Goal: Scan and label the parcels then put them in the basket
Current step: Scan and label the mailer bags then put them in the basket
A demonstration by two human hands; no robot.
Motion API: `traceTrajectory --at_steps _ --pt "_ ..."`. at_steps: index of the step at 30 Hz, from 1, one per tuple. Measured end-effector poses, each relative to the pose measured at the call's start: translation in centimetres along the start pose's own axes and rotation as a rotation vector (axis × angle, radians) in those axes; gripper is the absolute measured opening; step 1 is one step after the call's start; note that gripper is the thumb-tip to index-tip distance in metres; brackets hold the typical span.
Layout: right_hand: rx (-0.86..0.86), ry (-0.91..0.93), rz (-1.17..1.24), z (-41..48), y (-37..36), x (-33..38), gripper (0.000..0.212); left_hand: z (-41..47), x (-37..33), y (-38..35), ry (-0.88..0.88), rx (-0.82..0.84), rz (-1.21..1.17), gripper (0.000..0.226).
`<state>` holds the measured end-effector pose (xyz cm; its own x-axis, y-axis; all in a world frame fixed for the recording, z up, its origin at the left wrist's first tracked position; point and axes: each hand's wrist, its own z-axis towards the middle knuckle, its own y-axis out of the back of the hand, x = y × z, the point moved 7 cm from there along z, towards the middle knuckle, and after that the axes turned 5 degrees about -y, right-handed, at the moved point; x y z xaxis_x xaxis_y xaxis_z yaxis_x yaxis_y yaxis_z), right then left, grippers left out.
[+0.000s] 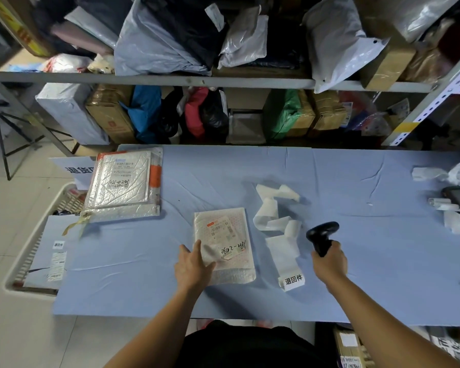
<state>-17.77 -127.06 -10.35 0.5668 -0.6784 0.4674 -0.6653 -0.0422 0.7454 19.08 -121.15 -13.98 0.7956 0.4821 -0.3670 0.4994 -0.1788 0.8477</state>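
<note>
**Q:** What lies before you, left to right, and where is the risk?

**A:**
- Item 1, basket (27,256): at your 9 o'clock, below the table (369,274) edge, with a flat grey packet inside.
- Item 2, stack (122,181): mailers at your 10 o'clock, right at the table's left edge. Nudge them and they could slide into the basket unscanned.
- Item 3, left hand (194,264): fingers flat, pressing the near-left corner of the parcel (223,245) and not curled round it.
- Item 4, the parcel: on the table at your 12 o'clock, barcode side up.

**Q:** And rightward?

**A:**
- Item 5, label strip (274,221): loose curls at the parcel's 2 o'clock, just beside it.
- Item 6, right hand (329,261): closed round the handle of the scanner (322,233), with the head pointing towards 10 o'clock.

Risks:
- Glossy wrap may glare and spoil your read.
- The beam could catch the stack's barcode instead.
- Your sweeping arm could drag the strip off the table.
</note>
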Motion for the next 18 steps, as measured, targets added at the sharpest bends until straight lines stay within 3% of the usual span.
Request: traceTrajectory --at_steps 5,11,14,16,18 --pt "0.024 0.008 -0.085 2.0 -0.2 -2.3 0.049 -1.3 -1.7 0.4 -0.024 -0.012 0.029 0.057" --pt "0.046 0.035 -0.108 1.9 -0.5 -3.0 0.046 -2.0 -3.5 -0.6 -0.081 -0.023 0.033 0.059" --pt "-0.081 0.103 -0.195 0.8 0.6 -2.1 0.056 -2.3 -4.3 -0.8 -0.082 -0.023 0.028 0.059" --pt "-0.111 0.221 -0.164 -0.4 0.8 -1.1 0.038 -2.4 -4.7 -1.0 -0.085 -0.032 0.013 0.058" --pt "0.055 0.242 -0.187 -1.2 -0.7 -0.6 0.026 -2.6 -5.1 -1.2 -0.094 -0.043 -0.005 0.057"
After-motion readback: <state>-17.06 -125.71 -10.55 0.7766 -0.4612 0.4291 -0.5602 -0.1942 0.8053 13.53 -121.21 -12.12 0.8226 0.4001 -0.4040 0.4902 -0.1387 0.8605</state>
